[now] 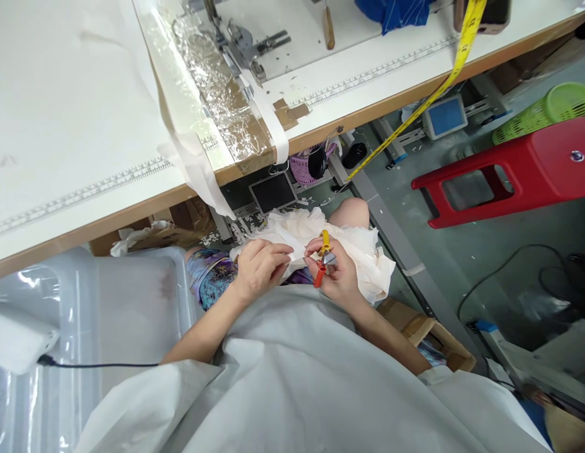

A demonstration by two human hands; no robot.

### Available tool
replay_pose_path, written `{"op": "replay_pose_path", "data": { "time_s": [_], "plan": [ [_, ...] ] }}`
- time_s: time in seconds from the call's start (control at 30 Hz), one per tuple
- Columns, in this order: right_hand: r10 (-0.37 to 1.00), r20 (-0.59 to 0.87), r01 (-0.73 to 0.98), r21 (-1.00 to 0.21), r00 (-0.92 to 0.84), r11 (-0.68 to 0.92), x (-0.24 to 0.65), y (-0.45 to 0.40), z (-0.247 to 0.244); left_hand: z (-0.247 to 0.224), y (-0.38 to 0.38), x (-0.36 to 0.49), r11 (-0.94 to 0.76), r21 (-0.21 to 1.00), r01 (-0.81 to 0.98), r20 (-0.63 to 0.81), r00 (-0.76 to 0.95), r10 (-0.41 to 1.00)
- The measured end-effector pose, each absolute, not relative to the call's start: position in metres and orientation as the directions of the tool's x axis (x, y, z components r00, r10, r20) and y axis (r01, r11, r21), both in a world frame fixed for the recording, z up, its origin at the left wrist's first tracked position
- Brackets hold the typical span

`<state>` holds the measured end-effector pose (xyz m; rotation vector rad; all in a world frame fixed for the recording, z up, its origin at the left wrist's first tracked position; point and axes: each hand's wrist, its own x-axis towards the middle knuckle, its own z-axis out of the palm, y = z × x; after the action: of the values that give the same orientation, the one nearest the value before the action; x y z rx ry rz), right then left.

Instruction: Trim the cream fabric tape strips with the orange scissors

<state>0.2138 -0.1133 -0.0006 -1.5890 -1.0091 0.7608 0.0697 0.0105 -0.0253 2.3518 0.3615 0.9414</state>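
Cream-white fabric (368,261) lies bunched over my lap. My left hand (261,267) is closed, its thumb and fingers pinching the fabric's edge. Close by on the right, my right hand (338,270) is wrapped around small thread snips (325,242) with one yellow and one red handle. The fingertips of that hand also come up to the fabric between the two hands. The snips' blades are mostly hidden by the palm.
Ahead stands a white sewing table (316,75) with a machine foot (245,47) and a yellow measuring tape (415,110) hanging over its edge. A clear plastic bin (179,283) is at left. A red stool (523,167) and a green basket (570,100) are at right.
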Motion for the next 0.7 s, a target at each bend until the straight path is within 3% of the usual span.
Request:
{"op": "replay_pose_path", "data": {
  "time_s": [0.13, 0.23, 0.3, 0.37, 0.47, 0.7],
  "plan": [
    [0.91, -0.138, 0.185, -0.957, 0.39, -0.225, 0.217, -0.113, -0.005, -0.021, 0.01, 0.06, -0.475, 0.869, 0.139, 0.195, 0.785, 0.588],
    [0.9, -0.234, 0.195, -0.927, 0.367, -0.321, 0.221, -0.114, -0.01, -0.02, 0.018, 0.042, -0.218, 0.931, 0.292, 0.0, 0.599, 0.801],
    [0.895, -0.256, 0.178, -0.925, 0.366, -0.337, 0.223, -0.113, -0.013, -0.021, 0.028, 0.029, -0.209, 0.899, 0.385, 0.09, 0.304, 0.948],
    [0.897, -0.267, 0.135, -0.934, 0.353, -0.331, 0.223, -0.112, -0.014, -0.024, 0.042, 0.021, -0.283, 0.834, 0.473, 0.249, 0.135, 0.959],
    [0.903, -0.269, 0.11, -0.941, 0.333, -0.321, 0.218, -0.109, -0.012, -0.03, 0.063, 0.025, -0.328, 0.793, 0.514, 0.302, 0.136, 0.944],
    [0.908, -0.27, 0.152, -0.931, 0.321, -0.331, 0.21, -0.107, -0.005, -0.04, 0.071, 0.039, -0.182, 0.886, 0.427, 0.153, 0.1, 0.983]
  ]
}}
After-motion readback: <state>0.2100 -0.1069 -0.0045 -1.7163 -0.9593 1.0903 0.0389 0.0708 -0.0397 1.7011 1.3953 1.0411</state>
